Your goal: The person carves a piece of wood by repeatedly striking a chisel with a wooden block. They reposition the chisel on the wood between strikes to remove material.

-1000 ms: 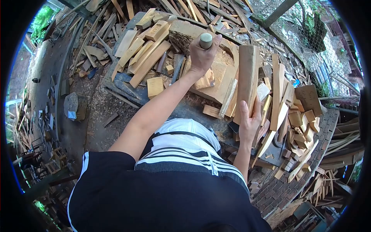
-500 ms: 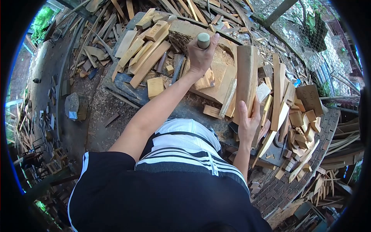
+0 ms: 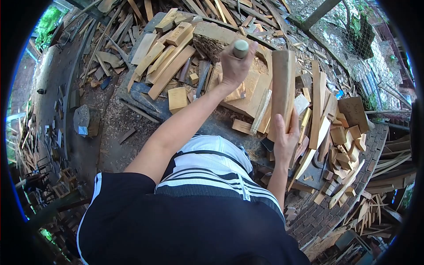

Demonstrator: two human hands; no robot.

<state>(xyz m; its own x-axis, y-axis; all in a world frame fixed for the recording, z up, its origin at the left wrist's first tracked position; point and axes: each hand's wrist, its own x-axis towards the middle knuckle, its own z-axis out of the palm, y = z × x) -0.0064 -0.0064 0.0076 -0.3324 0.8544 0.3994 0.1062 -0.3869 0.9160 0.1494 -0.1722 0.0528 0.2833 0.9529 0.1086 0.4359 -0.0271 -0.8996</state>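
My left hand (image 3: pixel 235 67) is wrapped round an upright tool handle with a pale, round top (image 3: pixel 240 48); its lower end is hidden beneath the fist. Below that hand lies a broad wooden block (image 3: pixel 254 84) with a rough, hollowed patch and wood chips on it. My right hand (image 3: pixel 286 134) grips the near end of a thick, squared wooden bat (image 3: pixel 282 84), thumb along its top face. The bat points away from me, to the right of the left fist and apart from it.
Long wood offcuts (image 3: pixel 172 66) are stacked on the worktable (image 3: pixel 132 95) at left. A square block (image 3: pixel 178 99) sits near its front. On the right, several small blocks (image 3: pixel 344 150) are piled beside long strips (image 3: pixel 316 106). A stump (image 3: pixel 87 120) stands on the floor at left.
My left hand has shifted slightly to the right with the tool handle, closer to the bat. The right hand and bat have moved a little to the right.
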